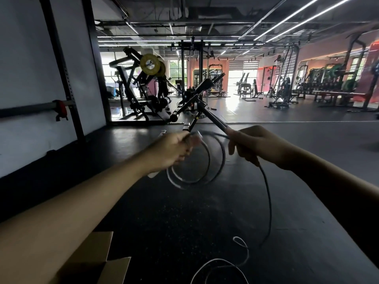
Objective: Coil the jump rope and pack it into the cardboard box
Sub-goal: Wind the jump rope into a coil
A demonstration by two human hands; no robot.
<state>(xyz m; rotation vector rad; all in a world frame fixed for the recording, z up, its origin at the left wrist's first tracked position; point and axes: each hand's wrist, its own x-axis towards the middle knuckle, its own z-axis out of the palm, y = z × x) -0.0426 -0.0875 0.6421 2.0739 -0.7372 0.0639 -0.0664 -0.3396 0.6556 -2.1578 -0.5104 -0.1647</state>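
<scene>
Both my arms reach forward over a dark gym floor. My left hand [174, 149] grips a bunch of grey jump rope [207, 160] loops that hang below it in a coil. My right hand [254, 145] holds the same rope a little to the right; from its underside the rope drops in a long curve to the floor, where its loose end lies in pale loops near the bottom edge. An open cardboard box [92, 261] with raised flaps sits at the bottom left, under my left forearm.
A black adjustable bench frame [196, 107] stands just beyond my hands. Weight machines with a yellow plate [150, 64] fill the back left, racks and benches the back right. A white wall with a black upright rack [61, 58] runs along the left.
</scene>
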